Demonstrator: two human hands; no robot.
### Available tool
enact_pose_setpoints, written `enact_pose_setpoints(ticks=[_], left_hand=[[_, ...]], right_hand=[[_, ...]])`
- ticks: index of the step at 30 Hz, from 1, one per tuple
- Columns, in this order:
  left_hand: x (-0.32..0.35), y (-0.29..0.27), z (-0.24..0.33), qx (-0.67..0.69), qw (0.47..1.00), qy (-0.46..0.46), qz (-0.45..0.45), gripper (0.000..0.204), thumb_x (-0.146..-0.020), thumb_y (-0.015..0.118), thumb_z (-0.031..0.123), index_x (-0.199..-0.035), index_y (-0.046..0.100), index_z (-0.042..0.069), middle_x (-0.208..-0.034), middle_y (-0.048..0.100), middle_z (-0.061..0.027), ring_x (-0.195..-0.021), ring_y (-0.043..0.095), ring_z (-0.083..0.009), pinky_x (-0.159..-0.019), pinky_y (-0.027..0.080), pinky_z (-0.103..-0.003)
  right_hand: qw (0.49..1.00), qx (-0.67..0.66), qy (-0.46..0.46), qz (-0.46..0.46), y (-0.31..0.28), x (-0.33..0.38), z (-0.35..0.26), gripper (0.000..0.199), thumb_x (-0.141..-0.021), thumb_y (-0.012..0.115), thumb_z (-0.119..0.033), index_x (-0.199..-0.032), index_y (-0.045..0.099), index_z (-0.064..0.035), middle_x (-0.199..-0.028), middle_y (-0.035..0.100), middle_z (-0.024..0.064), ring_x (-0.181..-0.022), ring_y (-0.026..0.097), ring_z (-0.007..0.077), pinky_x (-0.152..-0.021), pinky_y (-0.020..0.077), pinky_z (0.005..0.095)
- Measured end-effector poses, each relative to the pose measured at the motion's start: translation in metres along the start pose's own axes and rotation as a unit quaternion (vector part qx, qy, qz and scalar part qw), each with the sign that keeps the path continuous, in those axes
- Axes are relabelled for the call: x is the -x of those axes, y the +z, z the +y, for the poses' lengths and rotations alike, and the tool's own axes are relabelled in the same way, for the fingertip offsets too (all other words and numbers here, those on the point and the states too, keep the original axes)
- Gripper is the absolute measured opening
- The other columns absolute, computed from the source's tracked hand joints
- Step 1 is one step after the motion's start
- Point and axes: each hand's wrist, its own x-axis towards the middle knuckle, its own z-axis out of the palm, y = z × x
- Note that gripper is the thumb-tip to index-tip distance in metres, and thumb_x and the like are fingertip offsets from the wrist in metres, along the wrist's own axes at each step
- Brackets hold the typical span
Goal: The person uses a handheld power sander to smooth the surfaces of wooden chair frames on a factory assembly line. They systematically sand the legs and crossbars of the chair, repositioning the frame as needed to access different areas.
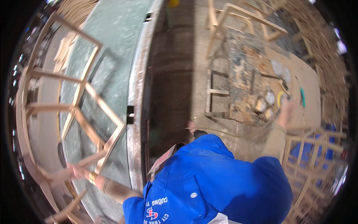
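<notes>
A pale wooden chair frame (50, 107) stands tilted at the left, its legs and rails over the long grey-green worktop (119, 48). My left hand (77, 171) is closed round a lower rail near the frame's bottom corner. My right arm reaches out to the right, over a cluttered work table (238, 59). There my right hand (286, 112) is smeared by motion, beside a yellow ring-shaped thing (279, 99). Whether its fingers hold anything cannot be made out. A green curved thing (302, 98) lies just beyond it.
Wood scraps and small pieces (261, 104) litter the work table. A thin hose (231, 134) runs across the floor below it. Another chair frame (223, 22) stands at the far right. Stacked wooden frames (313, 156) fill the near right, and curved slats (76, 13) lie far left.
</notes>
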Motion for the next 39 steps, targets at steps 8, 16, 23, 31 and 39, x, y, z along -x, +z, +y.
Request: enact_pose_setpoints(ticks=[8, 16, 23, 31, 39], left_hand=[[0.034, 0.004, 0.006, -0.393, 0.894, 0.205, 0.063, 0.063, -0.071, 0.078, 0.020, -0.116, 0.040, -0.004, -0.103, 0.056, -0.0183, -0.093, 0.058, -0.0287, -0.083, 0.051, -0.043], [0.036, 0.015, 0.006, -0.447, 0.872, 0.190, 0.065, 0.070, -0.071, 0.077, 0.025, -0.118, 0.038, -0.010, -0.101, 0.056, -0.0200, -0.094, 0.060, -0.0315, -0.084, 0.050, -0.044], [-0.019, 0.057, 0.009, -0.432, 0.867, 0.245, 0.040, 0.066, -0.066, 0.080, 0.027, -0.111, 0.047, -0.009, -0.105, 0.061, -0.0211, -0.096, 0.062, -0.0314, -0.091, 0.047, -0.038], [-0.048, 0.109, 0.027, -0.477, 0.847, 0.234, -0.005, 0.075, -0.057, 0.084, 0.047, -0.099, 0.053, -0.008, -0.097, 0.065, -0.0211, -0.093, 0.065, -0.0298, -0.090, 0.048, -0.037], [-0.089, 0.123, 0.012, -0.512, 0.819, 0.257, 0.008, 0.077, -0.058, 0.082, 0.053, -0.096, 0.052, -0.006, -0.097, 0.064, -0.0217, -0.094, 0.065, -0.0363, -0.088, 0.049, -0.040]], right_hand=[[0.919, -0.183, -0.138, -0.321, 0.026, -0.049, 0.014, 0.024, -0.087, 0.063, -0.023, -0.103, 0.064, -0.0052, -0.087, 0.063, 0.0081, -0.071, 0.060, 0.0166, -0.048, 0.0456, 0.0315], [0.958, 0.052, -0.256, -0.115, -0.033, -0.066, -0.009, 0.043, -0.083, 0.068, -0.024, -0.118, 0.057, -0.0015, -0.109, 0.060, 0.0144, -0.095, 0.059, 0.0232, -0.076, 0.0465, 0.0348], [0.941, -0.079, -0.329, -0.013, -0.116, -0.060, -0.122, 0.054, -0.081, 0.072, -0.022, -0.127, 0.052, -0.0006, -0.123, 0.056, 0.0195, -0.112, 0.056, 0.0276, -0.096, 0.0435, 0.0374], [0.649, -0.395, -0.541, -0.360, -0.197, 0.219, -0.309, 0.068, -0.073, 0.075, -0.008, -0.135, 0.047, -0.0121, -0.131, 0.049, 0.0113, -0.119, 0.049, 0.0277, -0.102, 0.0389, 0.0365], [0.389, -0.297, -0.781, -0.388, -0.249, 0.462, -0.404, 0.067, -0.067, 0.077, -0.008, -0.128, 0.053, -0.0210, -0.122, 0.049, 0.0167, -0.105, 0.057, 0.0367, -0.088, 0.0490, 0.0396]])
